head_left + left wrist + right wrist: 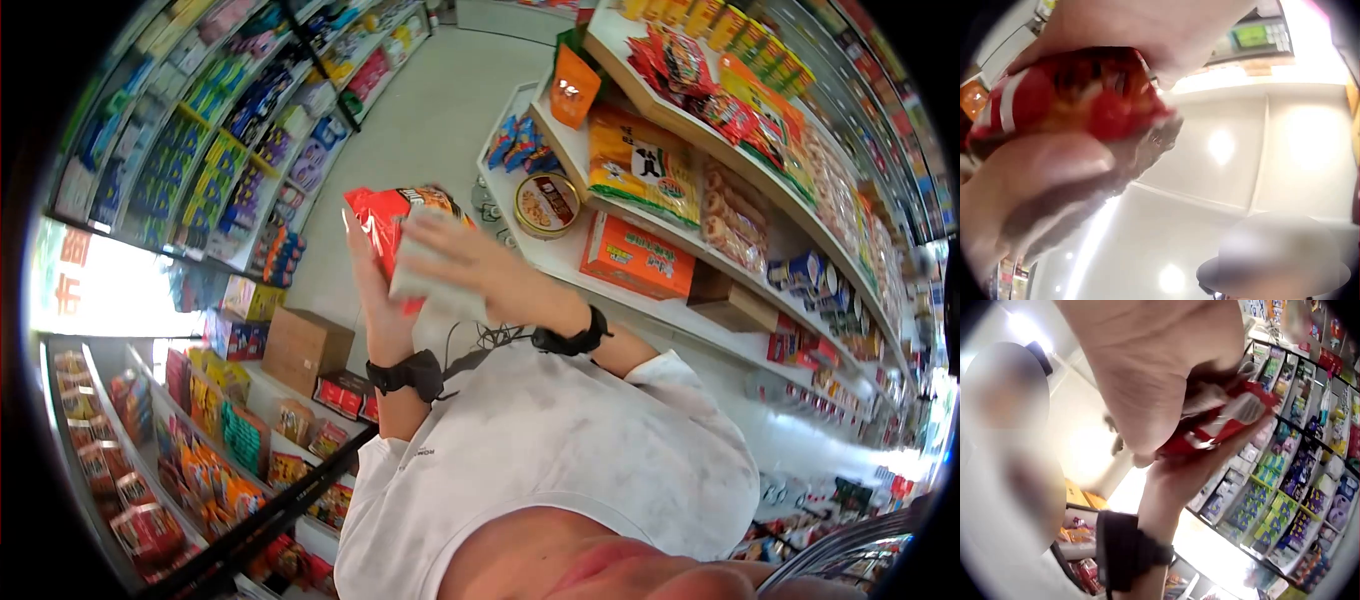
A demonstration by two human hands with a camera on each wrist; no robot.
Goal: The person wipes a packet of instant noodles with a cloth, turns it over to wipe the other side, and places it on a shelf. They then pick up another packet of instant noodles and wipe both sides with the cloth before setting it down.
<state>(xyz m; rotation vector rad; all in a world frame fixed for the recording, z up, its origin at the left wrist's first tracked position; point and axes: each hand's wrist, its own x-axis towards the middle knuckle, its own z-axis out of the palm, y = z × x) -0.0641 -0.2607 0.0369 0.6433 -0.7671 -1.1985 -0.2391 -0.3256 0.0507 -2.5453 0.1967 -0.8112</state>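
Note:
In the head view, the left hand [376, 298] holds a shiny red package [374, 222] from the left. The right hand [505, 280], blurred, lies across the front with a pale grey thing [440, 284] under its fingers; whether cloth or wrapping, I cannot tell. In the left wrist view, the left palm [1129, 28] is above the red package [1094, 94], and the right hand's thumb [1054, 165] lies along its lower side, over the crumpled greyish thing [1079, 203]. In the right wrist view, the right hand [1160, 369] curls round the grey thing [1207, 399], against the red package [1225, 425].
At the right, a tiered shelf [560, 135] bears a round tin [546, 205], a yellow bag [643, 165] and an orange box [637, 256]. Shelves of packets stand on the left, with a cardboard box [305, 350] below. Pale floor [440, 110] lies between them.

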